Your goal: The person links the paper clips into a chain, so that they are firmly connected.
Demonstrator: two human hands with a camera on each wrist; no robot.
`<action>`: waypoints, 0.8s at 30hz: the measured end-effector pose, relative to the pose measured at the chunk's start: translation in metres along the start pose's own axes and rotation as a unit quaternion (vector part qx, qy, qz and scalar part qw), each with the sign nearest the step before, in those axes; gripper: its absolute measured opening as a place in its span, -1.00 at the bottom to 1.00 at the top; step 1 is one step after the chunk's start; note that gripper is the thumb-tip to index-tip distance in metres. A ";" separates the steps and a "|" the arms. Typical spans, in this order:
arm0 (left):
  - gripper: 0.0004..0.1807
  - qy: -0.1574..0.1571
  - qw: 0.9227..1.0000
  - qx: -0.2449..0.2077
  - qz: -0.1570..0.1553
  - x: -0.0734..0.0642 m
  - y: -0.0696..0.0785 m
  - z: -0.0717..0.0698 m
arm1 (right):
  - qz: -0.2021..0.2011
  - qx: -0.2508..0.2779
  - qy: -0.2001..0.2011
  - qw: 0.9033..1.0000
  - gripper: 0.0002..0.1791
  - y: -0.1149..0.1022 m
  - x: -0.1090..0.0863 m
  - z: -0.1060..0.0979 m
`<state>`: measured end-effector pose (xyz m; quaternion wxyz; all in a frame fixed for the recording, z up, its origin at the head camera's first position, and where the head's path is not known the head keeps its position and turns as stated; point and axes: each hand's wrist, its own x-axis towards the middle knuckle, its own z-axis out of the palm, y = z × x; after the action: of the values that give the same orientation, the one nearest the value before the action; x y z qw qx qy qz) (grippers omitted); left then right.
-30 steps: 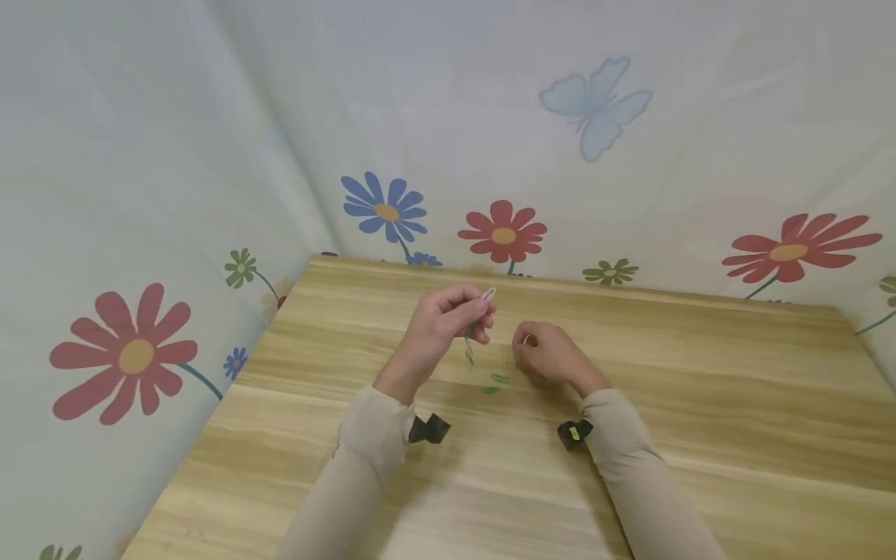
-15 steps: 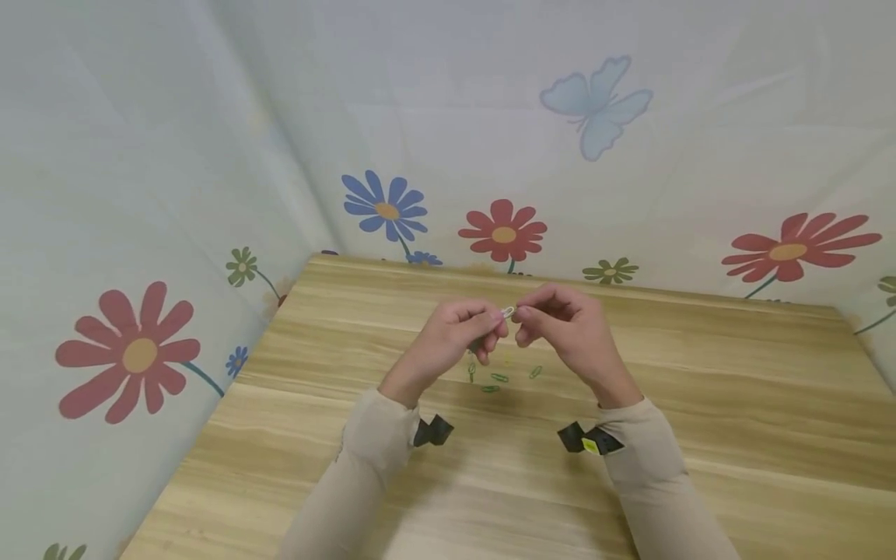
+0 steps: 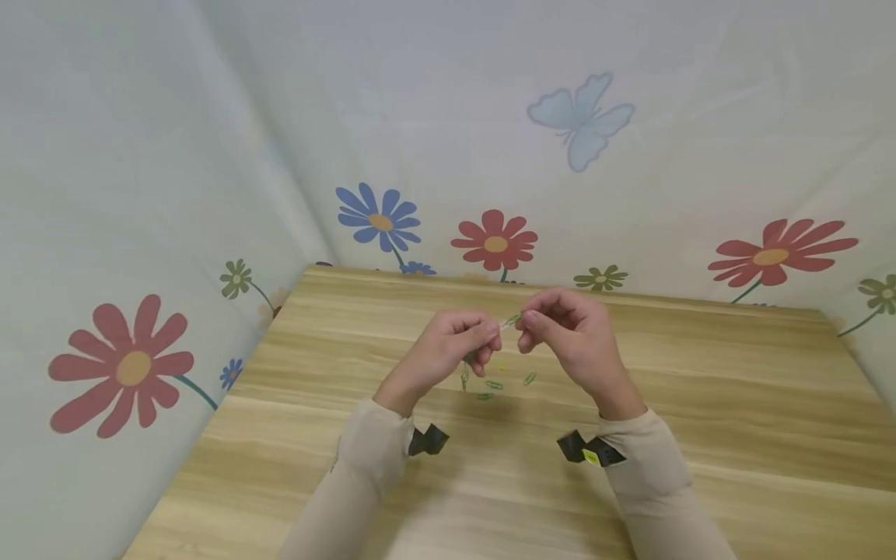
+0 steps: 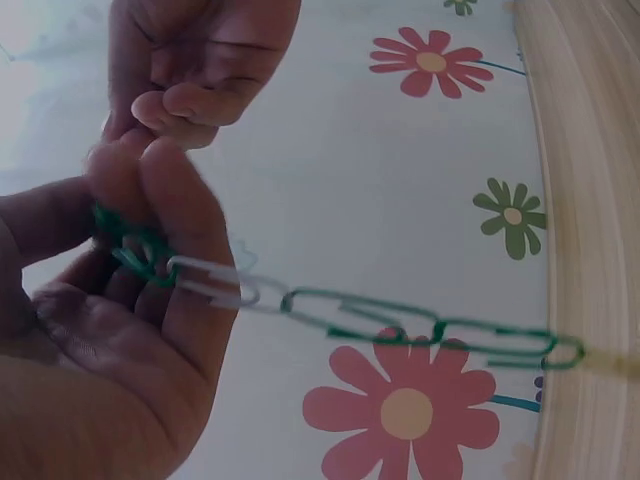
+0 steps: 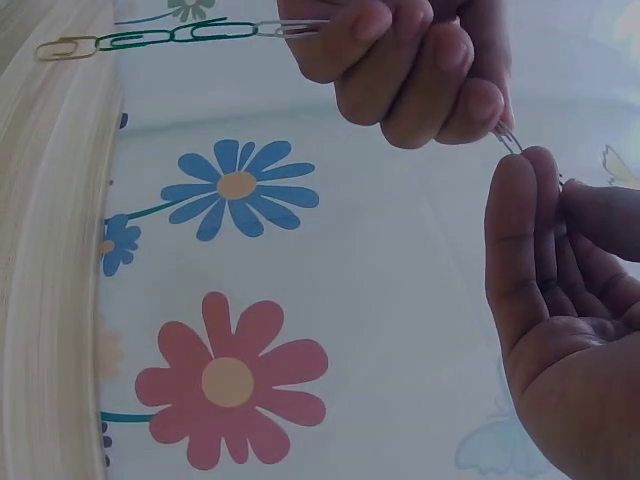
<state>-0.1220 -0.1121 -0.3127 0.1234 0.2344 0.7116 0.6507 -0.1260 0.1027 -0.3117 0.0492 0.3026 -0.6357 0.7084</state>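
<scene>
My left hand (image 3: 448,354) pinches a white paper clip (image 5: 509,138) whose end sticks out past the fingertips. From that hand hangs a paper clip chain (image 4: 360,312), with white and green links and a yellowish clip (image 5: 67,48) at its lower end. More green links (image 4: 150,255) lie gathered inside the left fingers. My right hand (image 3: 577,346) pinches a green paper clip (image 3: 514,319) between thumb and forefinger. Its end meets the white clip between the two hands; the right fingers hide most of it in the right wrist view.
On the wooden table (image 3: 700,404) below the hands lie loose green paper clips (image 3: 494,385), one farther right (image 3: 530,379), and a small yellow one (image 3: 501,367). A flower-printed curtain (image 3: 651,179) stands behind the table and along its left side.
My right hand has risen from the table to the left hand with the green paper clip. That clip now overlaps the white one. The left hand has shifted slightly right and down.
</scene>
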 end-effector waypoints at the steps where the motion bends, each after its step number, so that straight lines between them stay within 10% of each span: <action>1: -0.71 -0.009 1.000 -0.004 0.006 0.001 -0.001 0.000 | 0.000 -0.002 -0.003 1.000 -0.95 -0.001 -0.001 0.000; 6: -0.75 -0.033 0.999 -0.010 0.040 0.003 -0.007 0.003 | 0.013 -0.055 -0.017 0.998 -0.94 -0.001 -0.004 0.004; 13: -0.81 0.024 0.999 -0.023 0.042 -0.001 -0.010 0.001 | 0.087 -0.146 -0.061 0.984 -0.76 0.005 -0.003 -0.010; 16: -0.83 0.043 0.997 -0.034 0.049 -0.001 -0.011 0.000 | 0.148 -0.253 -0.102 0.951 -0.72 0.018 -0.002 -0.023; 20: -0.88 0.057 0.995 -0.061 0.056 0.001 -0.012 0.000 | 0.220 -0.381 -0.185 0.879 -0.75 0.050 -0.006 -0.038; 24: -0.92 0.068 0.993 -0.082 0.057 0.004 -0.012 0.002 | 0.251 -0.400 -0.233 0.850 -0.72 0.086 -0.014 -0.042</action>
<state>-0.1263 -0.1094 -0.3239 0.0558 0.2189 0.6479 0.7274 -0.1693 0.1299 -0.3937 -0.1632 0.2425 -0.9114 0.2898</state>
